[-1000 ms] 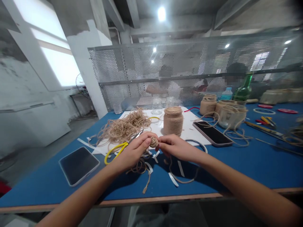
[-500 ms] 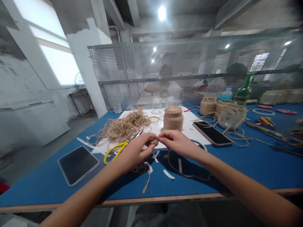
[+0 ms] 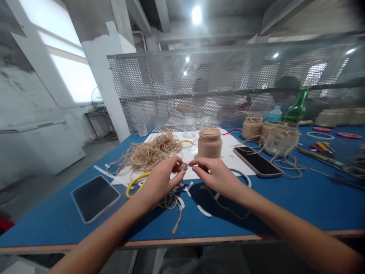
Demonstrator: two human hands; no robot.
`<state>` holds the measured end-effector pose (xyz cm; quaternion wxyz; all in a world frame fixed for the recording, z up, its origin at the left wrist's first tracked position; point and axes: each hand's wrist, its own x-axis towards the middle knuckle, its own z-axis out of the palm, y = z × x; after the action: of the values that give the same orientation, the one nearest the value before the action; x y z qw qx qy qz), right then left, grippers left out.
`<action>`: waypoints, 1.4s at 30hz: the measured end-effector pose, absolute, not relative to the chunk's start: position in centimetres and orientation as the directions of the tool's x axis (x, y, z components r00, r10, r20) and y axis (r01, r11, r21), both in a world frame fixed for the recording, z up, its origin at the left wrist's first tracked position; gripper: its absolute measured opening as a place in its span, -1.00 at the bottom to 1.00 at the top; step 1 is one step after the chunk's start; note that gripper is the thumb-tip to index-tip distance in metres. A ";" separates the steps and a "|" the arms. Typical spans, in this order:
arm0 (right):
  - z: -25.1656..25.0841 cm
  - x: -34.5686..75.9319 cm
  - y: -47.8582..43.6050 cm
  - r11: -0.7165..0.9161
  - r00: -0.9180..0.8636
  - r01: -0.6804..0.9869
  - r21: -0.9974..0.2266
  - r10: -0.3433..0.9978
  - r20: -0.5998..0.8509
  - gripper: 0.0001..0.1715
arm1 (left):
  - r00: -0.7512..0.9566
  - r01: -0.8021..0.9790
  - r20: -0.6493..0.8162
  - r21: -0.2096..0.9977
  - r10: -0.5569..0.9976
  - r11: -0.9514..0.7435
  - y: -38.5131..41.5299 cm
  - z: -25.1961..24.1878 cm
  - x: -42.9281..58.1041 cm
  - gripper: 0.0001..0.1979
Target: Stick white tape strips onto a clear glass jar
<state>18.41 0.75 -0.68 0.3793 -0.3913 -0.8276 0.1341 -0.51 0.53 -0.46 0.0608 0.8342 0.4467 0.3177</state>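
Note:
My left hand (image 3: 161,179) pinches a small twine-wrapped ball (image 3: 183,167) above the blue table (image 3: 299,198). My right hand (image 3: 214,174) is closed in a pinch right beside the ball, holding a strand of jute twine (image 3: 225,207) that trails down onto the table under my wrist. A loose heap of jute twine (image 3: 149,154) lies behind my left hand. A twine-covered jar (image 3: 210,143) stands on white paper (image 3: 228,152) just beyond my hands. Yellow-handled scissors (image 3: 135,180) lie partly hidden under my left hand.
A dark tablet (image 3: 95,197) lies at the left, a phone (image 3: 258,161) at the right. Twine-wrapped jars (image 3: 252,126), a glass jar (image 3: 281,140), a green bottle (image 3: 296,108) and pliers (image 3: 323,146) stand further right. White paper strips (image 3: 203,211) litter the table. People sit behind the perforated screen (image 3: 228,83).
Both hands have risen slightly from the table with the ball. My right hand has drawn the twine strand up and the loop on the table has shifted.

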 end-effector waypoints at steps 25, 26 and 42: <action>-1.0 18.3 1.4 0.376 -0.556 0.311 -0.873 0.817 0.154 -0.73 | 0.386 0.075 0.358 0.906 0.850 -0.416 0.1 -0.3 0.1 -0.75; -1.0 18.4 1.5 0.357 -0.564 0.289 -0.888 0.813 0.143 -0.75 | 0.397 0.149 0.391 0.865 0.831 -0.478 0.1 -0.2 0.0 -0.75; -0.9 18.0 0.5 0.622 -0.465 0.516 -0.589 0.781 0.417 -0.74 | 0.547 0.744 0.587 -0.013 0.597 -0.668 0.7 -1.8 0.0 -0.71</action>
<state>17.95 0.47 -0.93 0.3408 -0.3890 -0.8336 0.1940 -0.03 0.72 -1.79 -0.1316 0.8695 0.3856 0.2792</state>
